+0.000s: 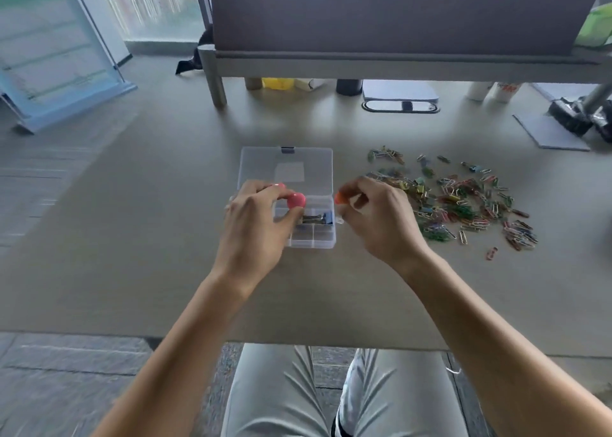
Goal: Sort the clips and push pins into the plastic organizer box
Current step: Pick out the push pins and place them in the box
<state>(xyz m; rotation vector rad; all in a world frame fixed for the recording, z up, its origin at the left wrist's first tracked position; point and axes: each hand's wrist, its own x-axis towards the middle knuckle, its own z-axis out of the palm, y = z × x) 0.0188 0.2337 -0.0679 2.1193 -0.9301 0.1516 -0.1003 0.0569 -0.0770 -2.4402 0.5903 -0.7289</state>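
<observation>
A clear plastic organizer box (326, 241) lies open on the table, its lid (284, 168) folded back. My left hand (255, 224) hovers over the box's left side and pinches a pink push pin (296, 200). My right hand (381, 218) is just right of the box and pinches an orange push pin (340, 198). A blue binder clip (323, 218) lies in a middle compartment. A loose pile of coloured paper clips and small binder clips (463, 201) is spread on the table to the right.
A grey partition on legs (397, 16) stands at the table's back, with a yellow item (277, 84), a dark cup (348, 87) and white cups (490, 91) under it. A grey pad (551, 133) lies far right. The table's front edge (198, 335) is near my knees.
</observation>
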